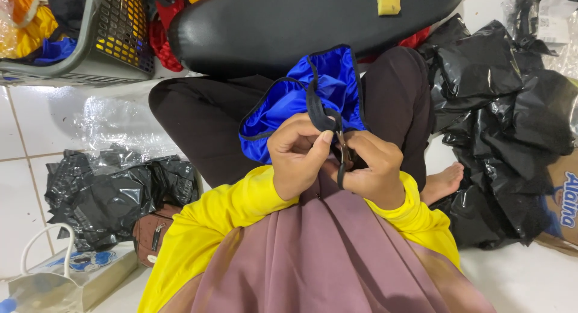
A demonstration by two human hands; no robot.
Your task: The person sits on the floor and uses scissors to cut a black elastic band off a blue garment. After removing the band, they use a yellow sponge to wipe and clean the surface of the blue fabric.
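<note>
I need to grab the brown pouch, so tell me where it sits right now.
In the head view the small brown zip pouch lies on the floor at lower left, beside the person's yellow sleeve, just under the crumpled black plastic bags.

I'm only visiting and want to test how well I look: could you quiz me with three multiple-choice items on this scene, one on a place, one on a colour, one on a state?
1. Where is the grey basket?
A. top left, on the tiled floor
B. on the person's lap
C. bottom right

2. What colour is the shiny garment with black trim?
A. red
B. blue
C. white

3. What are the left hand and right hand doing?
A. resting flat on the floor
B. both pinching the black strap of the garment
C. lifting the basket

Answers:
1. A, it stands at the upper left beside the black cushion.
2. B, the fabric over the knees is bright blue.
3. B, the fingers of both hands close on the strap between them.
</note>
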